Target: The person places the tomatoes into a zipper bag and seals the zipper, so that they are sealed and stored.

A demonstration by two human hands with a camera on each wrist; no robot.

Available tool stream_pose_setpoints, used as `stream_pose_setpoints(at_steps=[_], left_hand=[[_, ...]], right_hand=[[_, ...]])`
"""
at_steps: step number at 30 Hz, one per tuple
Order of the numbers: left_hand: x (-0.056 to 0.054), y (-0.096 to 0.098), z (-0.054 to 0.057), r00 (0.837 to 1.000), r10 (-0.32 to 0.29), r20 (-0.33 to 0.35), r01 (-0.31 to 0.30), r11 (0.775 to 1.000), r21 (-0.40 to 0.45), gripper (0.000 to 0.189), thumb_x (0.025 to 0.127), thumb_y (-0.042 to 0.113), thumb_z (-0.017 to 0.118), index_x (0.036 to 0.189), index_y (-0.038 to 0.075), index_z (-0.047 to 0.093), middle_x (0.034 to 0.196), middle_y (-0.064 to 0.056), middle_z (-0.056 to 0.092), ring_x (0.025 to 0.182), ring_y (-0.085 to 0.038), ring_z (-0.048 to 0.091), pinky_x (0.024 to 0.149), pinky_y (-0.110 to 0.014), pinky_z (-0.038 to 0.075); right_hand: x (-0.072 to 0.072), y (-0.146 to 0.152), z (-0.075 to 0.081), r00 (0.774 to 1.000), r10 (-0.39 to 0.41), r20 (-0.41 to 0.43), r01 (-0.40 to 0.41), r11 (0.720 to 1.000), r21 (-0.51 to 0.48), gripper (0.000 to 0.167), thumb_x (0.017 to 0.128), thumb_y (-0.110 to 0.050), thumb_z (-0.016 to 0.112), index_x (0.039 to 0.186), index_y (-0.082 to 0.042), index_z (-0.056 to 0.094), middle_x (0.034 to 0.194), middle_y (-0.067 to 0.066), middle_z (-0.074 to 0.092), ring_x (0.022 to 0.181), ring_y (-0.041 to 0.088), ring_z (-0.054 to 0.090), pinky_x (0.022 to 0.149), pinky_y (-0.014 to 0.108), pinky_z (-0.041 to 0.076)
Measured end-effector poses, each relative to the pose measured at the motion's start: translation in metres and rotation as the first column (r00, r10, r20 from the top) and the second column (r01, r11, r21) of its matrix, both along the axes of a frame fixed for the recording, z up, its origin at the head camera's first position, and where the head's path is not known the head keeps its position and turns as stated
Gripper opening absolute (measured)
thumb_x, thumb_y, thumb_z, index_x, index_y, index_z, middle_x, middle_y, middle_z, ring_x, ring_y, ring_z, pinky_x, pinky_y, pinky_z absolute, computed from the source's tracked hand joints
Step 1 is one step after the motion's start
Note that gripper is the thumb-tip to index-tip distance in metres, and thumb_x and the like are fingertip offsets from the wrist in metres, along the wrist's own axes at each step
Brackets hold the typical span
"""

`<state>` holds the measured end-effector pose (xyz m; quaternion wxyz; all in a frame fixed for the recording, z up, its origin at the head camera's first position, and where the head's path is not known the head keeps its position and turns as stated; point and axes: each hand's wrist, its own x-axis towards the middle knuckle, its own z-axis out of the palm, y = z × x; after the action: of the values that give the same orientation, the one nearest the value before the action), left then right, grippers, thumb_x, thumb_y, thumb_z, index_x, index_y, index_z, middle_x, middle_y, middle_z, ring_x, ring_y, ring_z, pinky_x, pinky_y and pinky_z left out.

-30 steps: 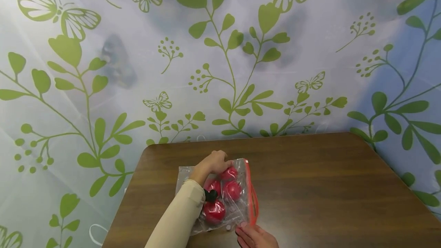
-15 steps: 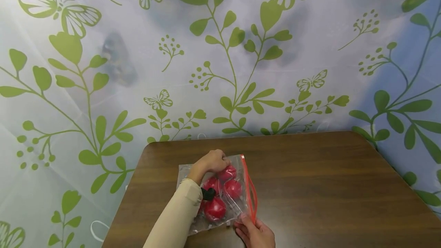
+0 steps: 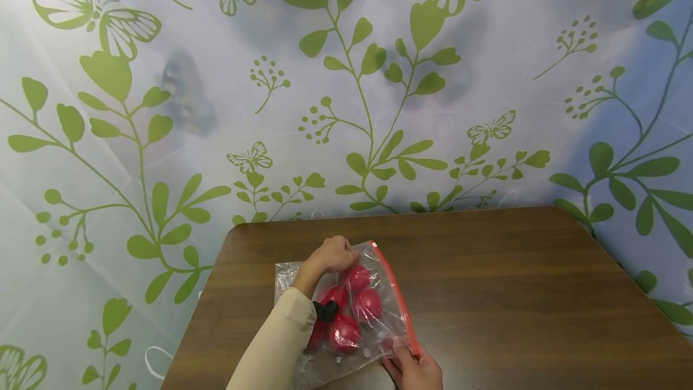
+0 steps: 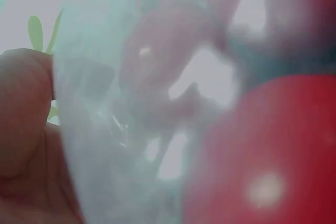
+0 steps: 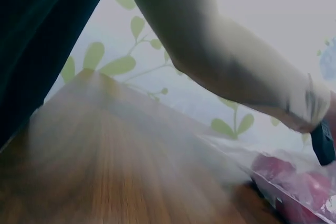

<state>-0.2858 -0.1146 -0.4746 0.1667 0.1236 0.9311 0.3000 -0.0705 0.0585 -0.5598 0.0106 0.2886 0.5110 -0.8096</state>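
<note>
A clear plastic zipper bag [image 3: 387, 312] with a red-orange zip edge lies on the table, holding several shiny red round objects [image 3: 344, 334]. My left hand [image 3: 334, 253] reaches over the bag and grips its far side, fingers curled down near the top red object. In the left wrist view, the thumb side of the left hand [image 4: 26, 135] shows beside the bag's edge, and a red round object [image 4: 268, 161] fills the lower right. At the near end of the zip, my right hand [image 3: 415, 371] pinches the bag's corner. A white slider [image 3: 374, 244] sits at the zip's far end.
The brown wooden table [image 3: 514, 294] extends right of the bag. Behind it hangs a pale curtain [image 3: 216, 89] printed with green leaves and butterflies. A black wrist strap [image 3: 326, 310] sits at the left cuff, above the bag.
The zip edge, bowed into an open loop before, now runs nearly straight. The right hand has moved slightly right with the bag's corner; the left hand stays almost in place.
</note>
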Motion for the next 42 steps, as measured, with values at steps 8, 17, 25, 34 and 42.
stream_pose_setpoints(at_steps=[8, 17, 25, 34, 42], left_hand=[[0.011, -0.005, 0.003, 0.999, 0.029, -0.041, -0.025, 0.996, 0.085, 0.035, 0.097, 0.019, 0.062, 0.065, 0.018, 0.048, 0.058, 0.008, 0.041, 0.055, -0.009, 0.040, 0.052, -0.027, 0.035], [0.024, -0.009, 0.007, 0.998, 0.045, -0.032, -0.036, 0.969, 0.246, 0.019, 0.104, 0.019, 0.069, 0.090, 0.006, 0.067, 0.082, -0.002, 0.060, 0.070, -0.015, 0.053, 0.061, -0.028, 0.044], [0.034, -0.008, 0.006, 0.997, 0.068, 0.032, -0.075, 0.897, 0.436, 0.017, 0.107, 0.016, 0.066, 0.101, 0.000, 0.069, 0.081, -0.001, 0.056, 0.070, -0.015, 0.049, 0.061, -0.029, 0.041], [0.039, -0.005, 0.001, 0.992, 0.083, 0.097, -0.125, 0.787, 0.605, 0.018, 0.109, 0.018, 0.065, 0.104, 0.001, 0.064, 0.080, 0.001, 0.055, 0.075, -0.014, 0.052, 0.066, -0.028, 0.044], [0.042, -0.004, 0.000, 0.990, 0.062, 0.127, -0.135, 0.683, 0.718, 0.019, 0.111, 0.016, 0.063, 0.107, -0.003, 0.062, 0.084, 0.001, 0.063, 0.073, -0.014, 0.051, 0.064, -0.026, 0.042]], right_hand=[[-0.005, 0.025, 0.002, 0.998, -0.029, -0.052, 0.032, 0.998, 0.055, 0.030, 0.109, -0.005, 0.062, 0.129, 0.018, 0.062, 0.102, 0.006, 0.083, 0.089, 0.006, 0.077, 0.078, 0.028, 0.066], [-0.021, 0.058, 0.020, 0.985, -0.134, -0.106, 0.147, 0.980, 0.134, 0.012, 0.109, -0.009, 0.064, 0.109, 0.001, 0.070, 0.086, -0.013, 0.079, 0.081, 0.001, 0.077, 0.073, 0.022, 0.063], [-0.037, 0.086, 0.042, 0.975, -0.151, -0.163, 0.182, 0.964, 0.195, 0.013, 0.108, -0.010, 0.068, 0.109, 0.000, 0.075, 0.087, -0.009, 0.079, 0.082, 0.004, 0.076, 0.074, 0.022, 0.063], [-0.047, 0.104, 0.059, 0.963, -0.138, -0.233, 0.192, 0.955, 0.227, 0.017, 0.107, -0.015, 0.071, 0.111, 0.001, 0.075, 0.090, -0.006, 0.082, 0.083, 0.004, 0.077, 0.077, 0.022, 0.064], [-0.055, 0.111, 0.067, 0.940, -0.142, -0.309, 0.224, 0.943, 0.247, 0.024, 0.105, -0.013, 0.074, 0.116, 0.008, 0.074, 0.092, -0.004, 0.084, 0.085, 0.006, 0.079, 0.078, 0.022, 0.064]])
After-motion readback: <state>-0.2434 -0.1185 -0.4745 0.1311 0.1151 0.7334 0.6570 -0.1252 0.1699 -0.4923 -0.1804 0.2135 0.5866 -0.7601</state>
